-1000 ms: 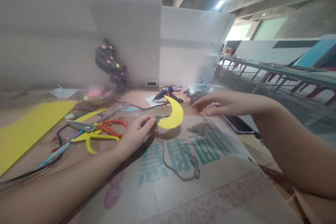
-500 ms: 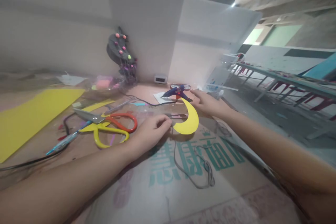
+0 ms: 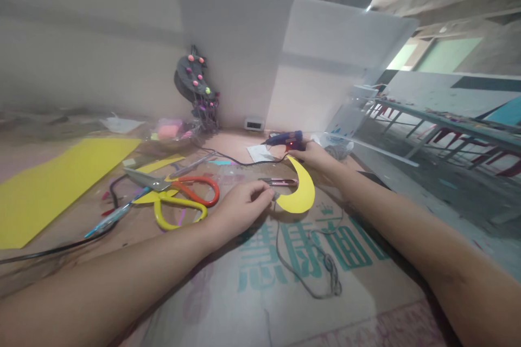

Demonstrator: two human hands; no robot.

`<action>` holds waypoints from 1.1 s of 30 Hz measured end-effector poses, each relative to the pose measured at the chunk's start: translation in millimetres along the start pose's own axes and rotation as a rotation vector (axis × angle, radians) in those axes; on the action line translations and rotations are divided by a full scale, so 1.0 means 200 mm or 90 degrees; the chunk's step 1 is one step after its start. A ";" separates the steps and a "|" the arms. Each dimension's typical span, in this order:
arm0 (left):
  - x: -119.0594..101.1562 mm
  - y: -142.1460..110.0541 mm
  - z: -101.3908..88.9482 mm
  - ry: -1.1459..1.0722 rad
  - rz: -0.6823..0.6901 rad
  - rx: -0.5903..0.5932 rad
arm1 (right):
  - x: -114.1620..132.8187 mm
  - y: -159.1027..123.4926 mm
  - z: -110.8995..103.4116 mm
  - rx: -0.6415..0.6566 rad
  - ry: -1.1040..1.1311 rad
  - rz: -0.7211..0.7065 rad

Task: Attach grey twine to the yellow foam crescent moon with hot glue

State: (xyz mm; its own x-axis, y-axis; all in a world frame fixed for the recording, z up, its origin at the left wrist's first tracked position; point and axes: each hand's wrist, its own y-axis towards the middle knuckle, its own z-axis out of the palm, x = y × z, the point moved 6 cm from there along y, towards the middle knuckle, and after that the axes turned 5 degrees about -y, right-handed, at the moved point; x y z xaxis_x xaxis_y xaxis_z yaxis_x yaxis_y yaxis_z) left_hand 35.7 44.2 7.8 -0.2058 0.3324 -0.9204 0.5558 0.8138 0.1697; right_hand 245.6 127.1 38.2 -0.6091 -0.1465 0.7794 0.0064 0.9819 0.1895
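My left hand [image 3: 242,206] pinches the lower tip of a yellow paper crescent [image 3: 304,195] between thumb and forefinger. A thin grey string [image 3: 280,257] trails from near that tip and lies loosely bunched on the printed cardboard [image 3: 220,303]. My right hand [image 3: 317,158] closes around the handle of a dark blue glue gun [image 3: 285,139], whose nozzle points left over a small white paper [image 3: 259,153]. Its fingers are partly hidden. Behind the crescent lies a slim dark metal tool [image 3: 277,182], its kind unclear.
Scissors [image 3: 208,193] with red and yellow handles lie left of my left hand, beside a pen [image 3: 116,218]. Further left is a yellow sheet [image 3: 69,184]. A dark cable [image 3: 244,164] crosses the back. A grey crescent decoration [image 3: 189,80] and small clock [image 3: 254,123] stand by the wall.
My right hand has closed on the glue gun's handle and shifted it slightly. My left hand still holds the crescent's tip. The whole view has moved a little.
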 end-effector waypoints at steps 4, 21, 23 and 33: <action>-0.01 0.00 0.00 -0.001 0.010 -0.009 | 0.03 -0.06 -0.12 -0.070 -0.023 0.010; 0.01 0.02 -0.07 0.046 0.015 -0.113 | 0.13 -0.64 -0.02 0.006 -0.137 -0.080; -0.01 0.02 -0.07 0.049 0.017 -0.119 | 0.12 -0.65 0.01 0.044 -0.116 -0.099; -0.02 0.01 -0.07 0.042 0.020 -0.125 | 0.13 -0.65 0.05 0.081 -0.064 -0.090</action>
State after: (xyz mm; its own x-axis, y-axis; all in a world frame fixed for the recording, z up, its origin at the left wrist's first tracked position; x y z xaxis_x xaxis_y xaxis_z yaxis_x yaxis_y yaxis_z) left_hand 25.5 51.1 17.0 -0.2464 0.3848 -0.8895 0.3969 0.8774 0.2696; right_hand 222.2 -3.9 27.8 -0.6725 -0.2771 0.6863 -0.1809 0.9607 0.2106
